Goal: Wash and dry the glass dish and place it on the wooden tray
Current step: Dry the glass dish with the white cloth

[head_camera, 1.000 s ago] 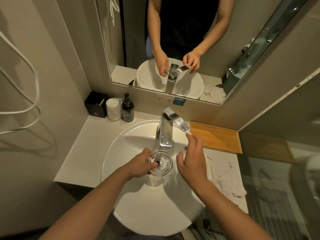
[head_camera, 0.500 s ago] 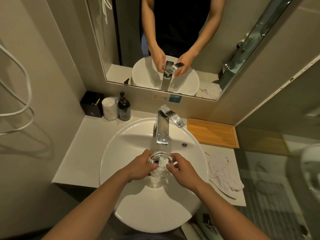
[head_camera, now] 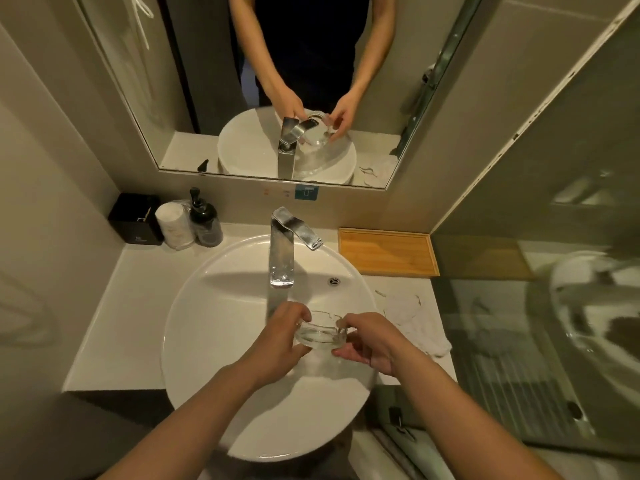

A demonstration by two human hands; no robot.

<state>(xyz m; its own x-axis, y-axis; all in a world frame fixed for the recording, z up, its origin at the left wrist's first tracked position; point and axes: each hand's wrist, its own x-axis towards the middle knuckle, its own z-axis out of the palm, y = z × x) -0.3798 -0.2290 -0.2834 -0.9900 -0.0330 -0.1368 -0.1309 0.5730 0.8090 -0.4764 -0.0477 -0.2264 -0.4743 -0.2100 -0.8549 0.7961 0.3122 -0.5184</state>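
We are holding the glass dish (head_camera: 320, 336) over the basin (head_camera: 214, 323), left hand (head_camera: 280, 337) and right hand (head_camera: 372, 337) pinching its rim; the wooden tray (head_camera: 388, 251) is lying at one o'clock, nearer our right hand.

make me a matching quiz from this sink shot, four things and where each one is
Things:
1. glass dish
2. wooden tray
3. soap pump bottle
4. white cloth

Places:
A. counter's back left corner
B. on the counter right of the basin, near side
C. held over the basin in both hands
D. against the wall right of the faucet

Pairs: 1-C, 2-D, 3-A, 4-B
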